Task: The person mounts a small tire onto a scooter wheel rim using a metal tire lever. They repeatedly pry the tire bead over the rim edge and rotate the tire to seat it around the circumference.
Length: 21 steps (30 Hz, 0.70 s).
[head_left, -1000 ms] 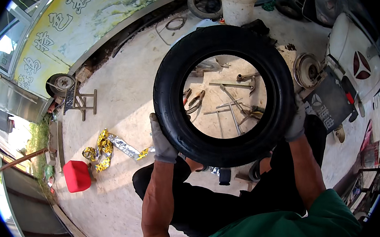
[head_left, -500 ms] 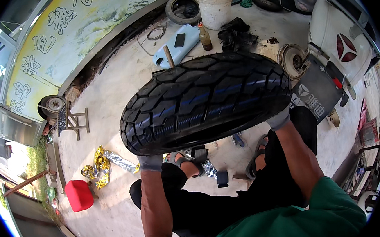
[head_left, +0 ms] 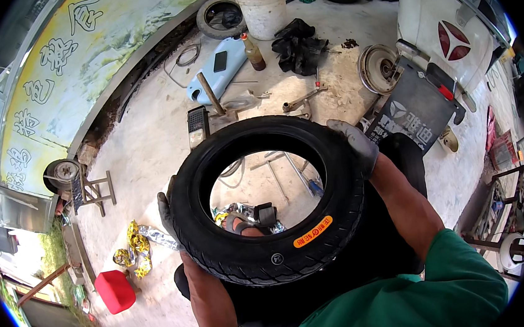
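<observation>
A black tyre (head_left: 245, 255) with no rim in it is held over my lap, its sidewall turned up toward me. On the sidewall near me is an orange label (head_left: 313, 232). My left hand (head_left: 168, 216), in a dark grey glove, grips the tyre's left edge, with part of the fingers hidden behind it. On the upper right edge lies my gloved right hand (head_left: 359, 145), closed against the tread. Through the tyre's opening I see my sandalled foot (head_left: 242, 225), shiny wrapping and a few long tools on the floor.
Beyond the tyre lie a wooden-handled hammer (head_left: 211, 93), a light-blue panel (head_left: 220, 74), a brown bottle (head_left: 253, 53) and a black plastic bag (head_left: 299, 51). A wheel (head_left: 378, 69) and white scooter (head_left: 430, 21) are at right. A red stool (head_left: 115, 292) stands left; a white bucket (head_left: 262, 14) stands far back.
The tyre has tipped from tread facing me to sidewall facing up and come lower, nearer my lap. Both hands have shifted from its underside to its left and right edges.
</observation>
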### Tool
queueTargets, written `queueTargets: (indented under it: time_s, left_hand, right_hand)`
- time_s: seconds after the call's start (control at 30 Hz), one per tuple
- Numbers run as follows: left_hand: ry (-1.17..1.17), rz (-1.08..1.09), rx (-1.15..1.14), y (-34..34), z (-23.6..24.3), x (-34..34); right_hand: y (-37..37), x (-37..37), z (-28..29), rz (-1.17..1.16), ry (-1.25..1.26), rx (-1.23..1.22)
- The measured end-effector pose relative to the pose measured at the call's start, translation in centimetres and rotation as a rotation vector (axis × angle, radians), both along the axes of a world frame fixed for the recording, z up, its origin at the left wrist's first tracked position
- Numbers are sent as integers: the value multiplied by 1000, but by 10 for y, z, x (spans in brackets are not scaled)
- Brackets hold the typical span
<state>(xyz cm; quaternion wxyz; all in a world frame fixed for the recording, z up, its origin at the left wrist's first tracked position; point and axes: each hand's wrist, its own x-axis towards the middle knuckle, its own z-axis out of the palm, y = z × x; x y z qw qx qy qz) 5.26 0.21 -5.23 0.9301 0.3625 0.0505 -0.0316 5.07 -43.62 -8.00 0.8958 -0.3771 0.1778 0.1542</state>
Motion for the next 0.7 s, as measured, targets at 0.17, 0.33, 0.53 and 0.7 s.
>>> queueTargets:
  time_s: [0.17,0.33,0.53,0.7]
  left_hand:
    - [29,-28,93,11,-1,2]
    - [170,-34,303,-6,6,-9]
    - [275,228,555,-20,3,-11]
    - [177,120,487,-16,1,-15]
  right_hand:
    - [-1,-15,17,-21,-27,-47]
    - [-6,-16,25,-112,-208,-241]
    - [-8,-16,30,-101,-369,-309]
    - [-13,-16,17,-104,-418,-318]
